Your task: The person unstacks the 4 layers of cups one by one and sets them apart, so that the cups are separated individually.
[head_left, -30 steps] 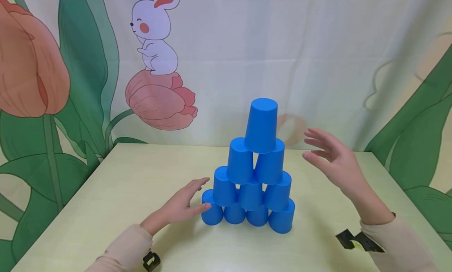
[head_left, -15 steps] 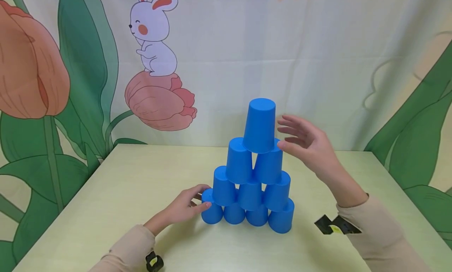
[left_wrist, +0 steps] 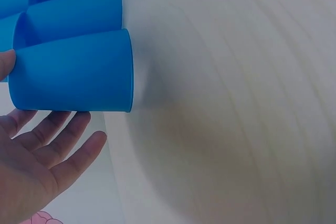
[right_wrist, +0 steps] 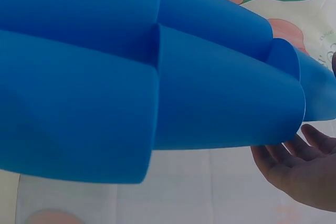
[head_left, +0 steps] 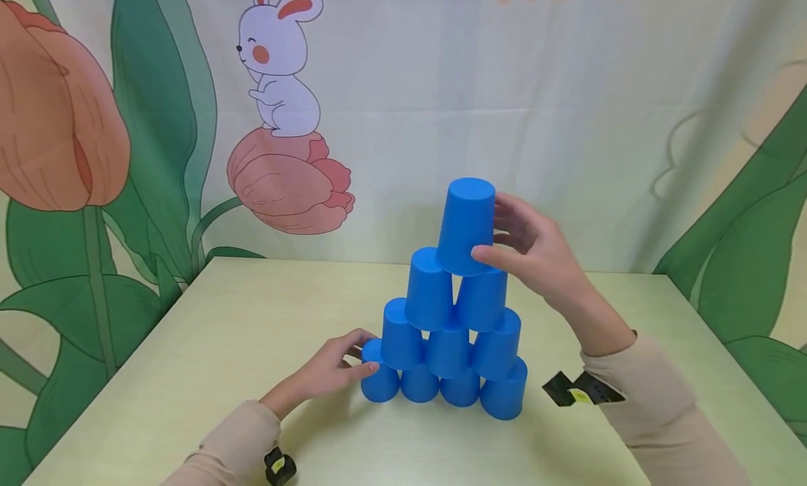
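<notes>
Blue plastic cups stand upside down in a pyramid, with one top cup [head_left: 467,227] resting on two cups below it. My left hand [head_left: 330,368] is at the bottom-left cup [head_left: 380,384], its thumb at the front and its other fingers partly hidden behind. The left wrist view has this cup [left_wrist: 73,72] between the thumb and loosely spread fingers. My right hand [head_left: 536,251] reaches around the top cup, thumb in front and fingers behind it. In the right wrist view, the fingers [right_wrist: 310,142] look extended beside the cups; whether they press the top cup, I cannot tell.
The pale wooden table [head_left: 252,332] carries the pyramid right of its middle. Behind it hangs a curtain [head_left: 391,122] printed with a rabbit and tulips. Small black devices sit at the left wrist [head_left: 279,466] and the right wrist [head_left: 583,389].
My right hand has moved left to the top cup, its thumb now overlapping the cup's front. My left hand has come in around the bottom-left cup and stayed there. The pyramid stands unchanged.
</notes>
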Motion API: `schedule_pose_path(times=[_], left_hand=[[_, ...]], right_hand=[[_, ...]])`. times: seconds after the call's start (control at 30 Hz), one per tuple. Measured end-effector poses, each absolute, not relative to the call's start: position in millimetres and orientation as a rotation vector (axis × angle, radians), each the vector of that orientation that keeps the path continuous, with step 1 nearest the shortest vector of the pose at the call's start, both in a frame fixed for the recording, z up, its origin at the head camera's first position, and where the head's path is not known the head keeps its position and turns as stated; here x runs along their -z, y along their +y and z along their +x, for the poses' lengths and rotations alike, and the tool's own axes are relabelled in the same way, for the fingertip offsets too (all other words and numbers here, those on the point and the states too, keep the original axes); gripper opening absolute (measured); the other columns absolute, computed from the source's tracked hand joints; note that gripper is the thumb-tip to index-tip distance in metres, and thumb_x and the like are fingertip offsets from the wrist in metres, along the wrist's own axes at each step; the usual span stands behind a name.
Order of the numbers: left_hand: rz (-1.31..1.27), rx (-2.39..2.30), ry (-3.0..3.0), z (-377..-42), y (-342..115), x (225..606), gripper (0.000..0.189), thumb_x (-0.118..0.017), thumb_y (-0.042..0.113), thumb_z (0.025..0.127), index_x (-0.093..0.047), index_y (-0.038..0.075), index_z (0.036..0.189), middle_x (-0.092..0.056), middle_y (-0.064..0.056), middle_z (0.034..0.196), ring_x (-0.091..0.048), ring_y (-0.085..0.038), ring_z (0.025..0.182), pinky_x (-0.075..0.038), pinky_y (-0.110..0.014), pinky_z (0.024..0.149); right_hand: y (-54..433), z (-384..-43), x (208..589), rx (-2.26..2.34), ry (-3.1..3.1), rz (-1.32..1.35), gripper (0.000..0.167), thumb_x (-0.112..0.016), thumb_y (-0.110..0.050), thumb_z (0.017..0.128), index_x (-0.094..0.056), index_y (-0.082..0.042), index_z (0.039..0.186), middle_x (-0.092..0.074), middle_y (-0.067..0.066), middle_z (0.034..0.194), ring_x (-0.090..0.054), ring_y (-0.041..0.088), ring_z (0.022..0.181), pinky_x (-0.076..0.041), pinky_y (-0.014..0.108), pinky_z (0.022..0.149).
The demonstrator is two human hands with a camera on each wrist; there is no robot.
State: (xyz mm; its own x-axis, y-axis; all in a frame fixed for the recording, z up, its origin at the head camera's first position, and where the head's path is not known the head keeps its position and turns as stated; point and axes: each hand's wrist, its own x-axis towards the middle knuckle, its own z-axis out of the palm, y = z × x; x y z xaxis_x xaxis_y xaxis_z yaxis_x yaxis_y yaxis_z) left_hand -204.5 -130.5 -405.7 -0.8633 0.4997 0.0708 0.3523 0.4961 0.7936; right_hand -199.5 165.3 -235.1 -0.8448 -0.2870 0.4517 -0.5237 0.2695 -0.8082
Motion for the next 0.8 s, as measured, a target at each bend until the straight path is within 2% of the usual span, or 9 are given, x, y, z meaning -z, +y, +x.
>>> schedule_pose_path(times=[0.8], left_hand=[[0.725,-1.295,2.577,-205.9,-131.4,407.4,0.035,-0.059,0.025,0.089,-0.049,0.006,0.116,-0.057,-0.009,0.112,-0.055,-0.03,0.1,-0.048,-0.043,0.078]], right_hand=[[163.2,-196.0,229.0,-1.617,-2.297,0.675,0.062,-0.063,-0.022,0.085,-0.035,-0.007,0.138,-0.048,0.011,0.131,-0.05,0.028,0.114,-0.04,0.048,0.093]])
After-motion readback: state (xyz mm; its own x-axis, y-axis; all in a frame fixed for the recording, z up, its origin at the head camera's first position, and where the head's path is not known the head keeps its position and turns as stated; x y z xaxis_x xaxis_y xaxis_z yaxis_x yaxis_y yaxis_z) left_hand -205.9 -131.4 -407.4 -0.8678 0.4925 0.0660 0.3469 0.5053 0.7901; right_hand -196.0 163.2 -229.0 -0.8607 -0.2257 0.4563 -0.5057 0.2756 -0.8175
